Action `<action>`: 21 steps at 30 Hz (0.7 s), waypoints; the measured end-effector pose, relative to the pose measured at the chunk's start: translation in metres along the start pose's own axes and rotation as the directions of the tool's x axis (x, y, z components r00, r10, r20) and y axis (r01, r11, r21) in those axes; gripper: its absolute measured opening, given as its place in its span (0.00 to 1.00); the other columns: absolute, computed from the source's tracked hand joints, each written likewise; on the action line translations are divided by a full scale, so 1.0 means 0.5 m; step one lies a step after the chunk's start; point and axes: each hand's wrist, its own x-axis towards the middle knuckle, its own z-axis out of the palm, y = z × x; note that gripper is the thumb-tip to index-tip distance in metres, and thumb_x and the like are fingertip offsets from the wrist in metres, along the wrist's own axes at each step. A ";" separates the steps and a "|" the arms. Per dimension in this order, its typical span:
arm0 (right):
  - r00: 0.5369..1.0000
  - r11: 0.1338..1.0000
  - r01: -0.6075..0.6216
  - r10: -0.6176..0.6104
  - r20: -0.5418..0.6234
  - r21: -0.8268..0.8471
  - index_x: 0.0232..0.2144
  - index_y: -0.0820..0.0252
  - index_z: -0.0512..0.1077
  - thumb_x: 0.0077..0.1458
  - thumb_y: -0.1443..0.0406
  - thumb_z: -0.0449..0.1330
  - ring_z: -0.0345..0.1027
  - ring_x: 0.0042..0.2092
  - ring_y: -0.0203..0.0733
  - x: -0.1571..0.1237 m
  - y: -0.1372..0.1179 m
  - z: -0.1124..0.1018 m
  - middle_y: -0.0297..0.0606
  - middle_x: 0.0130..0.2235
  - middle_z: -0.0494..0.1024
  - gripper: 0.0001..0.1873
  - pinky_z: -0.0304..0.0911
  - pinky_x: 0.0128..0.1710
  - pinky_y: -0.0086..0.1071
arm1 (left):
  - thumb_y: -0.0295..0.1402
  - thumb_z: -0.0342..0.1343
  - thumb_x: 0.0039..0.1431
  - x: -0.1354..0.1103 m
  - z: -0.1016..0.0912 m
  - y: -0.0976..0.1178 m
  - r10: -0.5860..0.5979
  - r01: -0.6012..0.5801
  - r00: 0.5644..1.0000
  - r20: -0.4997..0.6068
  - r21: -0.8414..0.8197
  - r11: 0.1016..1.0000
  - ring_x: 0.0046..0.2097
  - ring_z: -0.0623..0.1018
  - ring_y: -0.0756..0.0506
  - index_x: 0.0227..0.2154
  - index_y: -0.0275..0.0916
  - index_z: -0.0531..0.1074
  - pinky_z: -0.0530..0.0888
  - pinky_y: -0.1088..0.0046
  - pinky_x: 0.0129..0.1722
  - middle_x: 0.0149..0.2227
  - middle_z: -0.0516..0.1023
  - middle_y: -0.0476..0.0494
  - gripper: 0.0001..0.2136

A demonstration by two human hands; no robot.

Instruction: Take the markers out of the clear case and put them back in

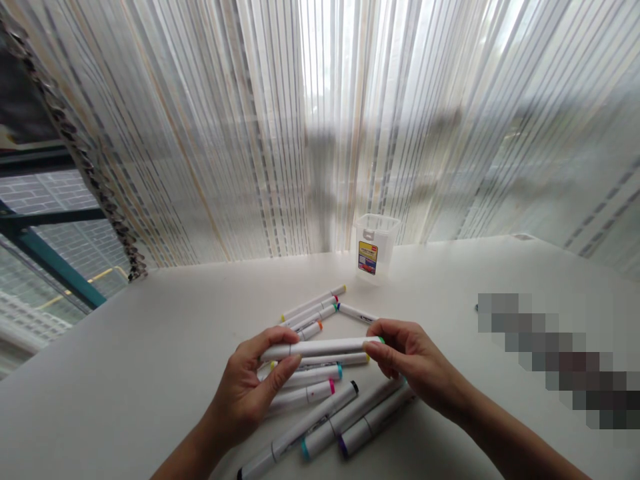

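A white marker (330, 347) with a green end is held level between both hands, above a loose group of other markers. My left hand (250, 383) pinches its left end between thumb and fingers. At the green end, my right hand (405, 350) grips it the same way. Beneath it lie white markers with coloured ends, among them a yellow-ended marker (335, 360), a pink-ended marker (303, 398), a black-ended marker (300, 427) and a purple-ended marker (375, 423). My hands partly cover several of them.
A clear plastic box (383, 250) with a yellow and blue label stands at the back of the white table (150, 373). Behind it hangs a sheer striped curtain (225, 133). A pixelated patch (555, 360) hides something on the right.
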 end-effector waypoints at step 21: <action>0.996 0.985 0.083 -0.085 -0.005 -0.153 0.13 0.59 0.58 0.47 0.39 0.51 0.49 0.20 0.30 0.005 0.007 -0.002 0.30 0.16 0.57 0.31 0.47 0.20 0.28 | 0.35 0.59 0.48 0.002 -0.006 0.001 0.023 -0.015 0.995 -0.102 0.082 0.997 0.37 0.74 0.42 0.30 0.40 0.76 0.66 0.71 0.39 0.32 0.78 0.45 0.07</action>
